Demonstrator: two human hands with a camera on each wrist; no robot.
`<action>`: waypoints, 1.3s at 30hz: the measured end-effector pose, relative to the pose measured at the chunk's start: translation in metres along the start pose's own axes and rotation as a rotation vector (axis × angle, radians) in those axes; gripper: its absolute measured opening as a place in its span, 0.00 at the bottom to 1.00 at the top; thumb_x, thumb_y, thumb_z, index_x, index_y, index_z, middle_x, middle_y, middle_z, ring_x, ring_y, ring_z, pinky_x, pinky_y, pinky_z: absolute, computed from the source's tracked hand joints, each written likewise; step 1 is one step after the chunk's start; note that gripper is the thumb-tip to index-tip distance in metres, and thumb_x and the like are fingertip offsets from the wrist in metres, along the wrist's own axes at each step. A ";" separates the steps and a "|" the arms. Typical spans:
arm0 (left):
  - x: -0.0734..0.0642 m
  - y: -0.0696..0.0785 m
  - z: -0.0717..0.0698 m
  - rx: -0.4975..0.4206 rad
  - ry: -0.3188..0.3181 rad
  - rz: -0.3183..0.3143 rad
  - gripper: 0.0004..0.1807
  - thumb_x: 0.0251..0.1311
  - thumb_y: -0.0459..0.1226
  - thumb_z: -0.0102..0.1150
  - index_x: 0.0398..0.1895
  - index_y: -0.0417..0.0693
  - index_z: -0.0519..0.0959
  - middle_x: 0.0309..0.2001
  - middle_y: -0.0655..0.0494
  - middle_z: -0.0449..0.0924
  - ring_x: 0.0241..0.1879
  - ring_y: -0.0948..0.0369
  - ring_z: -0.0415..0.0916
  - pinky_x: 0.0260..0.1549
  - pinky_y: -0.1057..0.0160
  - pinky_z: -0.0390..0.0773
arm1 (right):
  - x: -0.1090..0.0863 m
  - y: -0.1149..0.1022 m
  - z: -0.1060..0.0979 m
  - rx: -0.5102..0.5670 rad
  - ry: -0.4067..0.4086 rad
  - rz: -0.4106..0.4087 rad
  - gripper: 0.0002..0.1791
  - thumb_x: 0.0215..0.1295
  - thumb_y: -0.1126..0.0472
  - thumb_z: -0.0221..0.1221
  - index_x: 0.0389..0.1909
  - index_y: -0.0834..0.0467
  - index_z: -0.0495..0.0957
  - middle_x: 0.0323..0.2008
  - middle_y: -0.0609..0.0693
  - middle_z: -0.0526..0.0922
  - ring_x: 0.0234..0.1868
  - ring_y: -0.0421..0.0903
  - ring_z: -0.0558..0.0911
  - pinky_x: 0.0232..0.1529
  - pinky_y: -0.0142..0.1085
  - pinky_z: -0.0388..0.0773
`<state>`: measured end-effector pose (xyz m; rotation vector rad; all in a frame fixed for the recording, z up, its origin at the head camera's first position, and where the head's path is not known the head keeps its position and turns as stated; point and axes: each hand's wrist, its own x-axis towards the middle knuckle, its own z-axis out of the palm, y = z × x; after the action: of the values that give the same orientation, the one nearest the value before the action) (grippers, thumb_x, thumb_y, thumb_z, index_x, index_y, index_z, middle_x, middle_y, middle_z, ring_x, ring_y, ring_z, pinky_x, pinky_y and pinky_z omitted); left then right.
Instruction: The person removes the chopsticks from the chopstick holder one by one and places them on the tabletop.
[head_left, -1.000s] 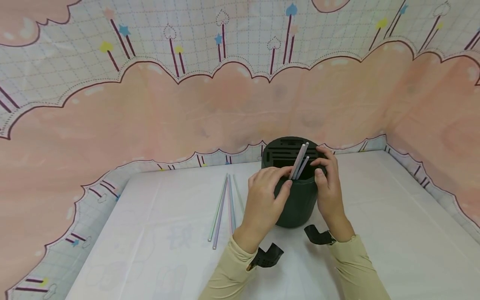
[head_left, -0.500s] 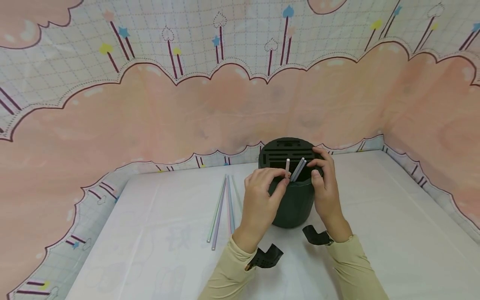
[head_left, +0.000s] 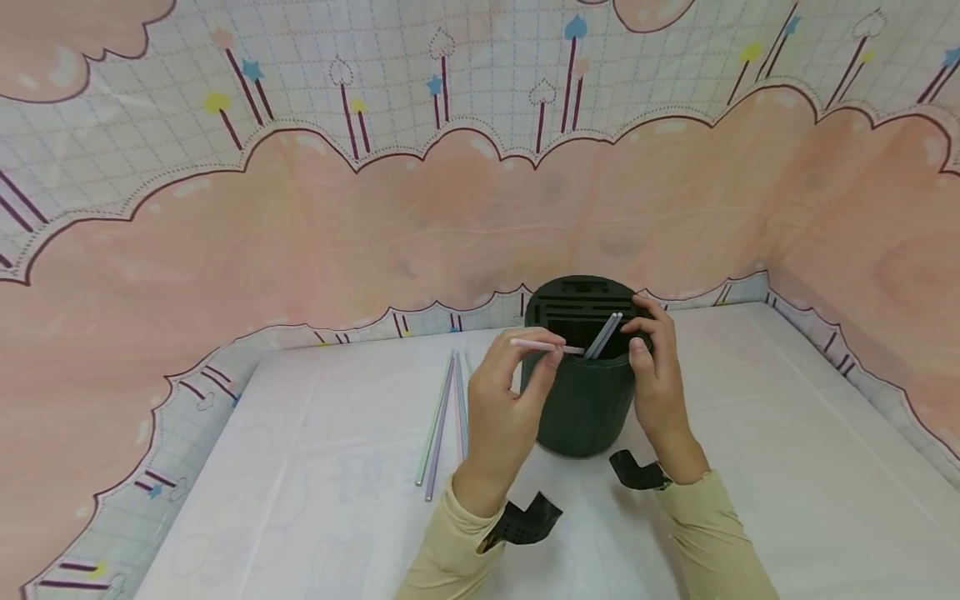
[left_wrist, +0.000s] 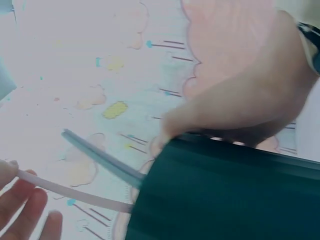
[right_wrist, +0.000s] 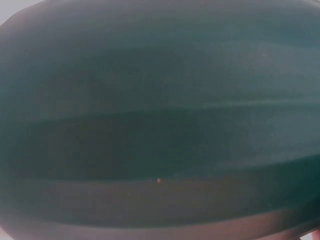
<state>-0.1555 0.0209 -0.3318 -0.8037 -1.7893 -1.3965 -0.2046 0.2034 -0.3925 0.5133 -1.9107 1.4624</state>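
A dark green holder (head_left: 585,408) with a slotted back section and a wide front opening stands on the table; its side fills the right wrist view. My right hand (head_left: 660,392) grips its right rim, thumb in front and fingers over the edge. Between thumb and fingertips my left hand (head_left: 504,408) pinches a pink straw (head_left: 534,344) at the front opening's left. That straw (left_wrist: 75,194) bows slightly in the left wrist view, its far end at the holder's rim. Two grey-blue straws (head_left: 603,336) lean out of the opening, side by side.
Several pastel straws (head_left: 438,425) lie on the white table (head_left: 300,483) left of the holder, partly hidden by the left hand. A printed backdrop (head_left: 465,217) rises behind the table and along its sides. Black wrist mounts (head_left: 528,518) stick out below both hands.
My left hand has drawn back leftward. The pink straw, earlier upright beside the other two, now tips over to nearly level. The right hand and holder stay about where they were.
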 end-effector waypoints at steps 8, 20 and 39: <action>0.008 0.013 -0.022 -0.199 0.155 -0.004 0.08 0.57 0.24 0.55 0.41 0.33 0.74 0.39 0.42 0.78 0.42 0.56 0.78 0.42 0.57 0.79 | 0.000 0.000 -0.001 -0.021 -0.012 0.031 0.16 0.68 0.56 0.40 0.45 0.64 0.65 0.67 0.49 0.55 0.69 0.45 0.51 0.66 0.48 0.47; 0.018 0.019 -0.060 -0.286 0.316 -0.045 0.09 0.58 0.24 0.53 0.41 0.25 0.72 0.37 0.48 0.78 0.38 0.54 0.78 0.38 0.57 0.80 | 0.002 -0.003 -0.001 -0.004 -0.010 0.052 0.15 0.68 0.57 0.39 0.45 0.65 0.65 0.67 0.52 0.55 0.69 0.45 0.51 0.67 0.45 0.47; 0.014 -0.045 -0.103 0.142 0.215 -0.389 0.12 0.60 0.41 0.57 0.45 0.48 0.79 0.38 0.54 0.79 0.37 0.63 0.75 0.35 0.66 0.79 | 0.002 0.000 -0.002 0.035 -0.017 0.060 0.15 0.69 0.58 0.40 0.46 0.65 0.65 0.68 0.48 0.54 0.70 0.43 0.50 0.68 0.48 0.44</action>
<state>-0.1836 -0.0885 -0.3281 -0.2253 -1.9119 -1.5099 -0.2057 0.2051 -0.3912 0.4896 -1.9314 1.5372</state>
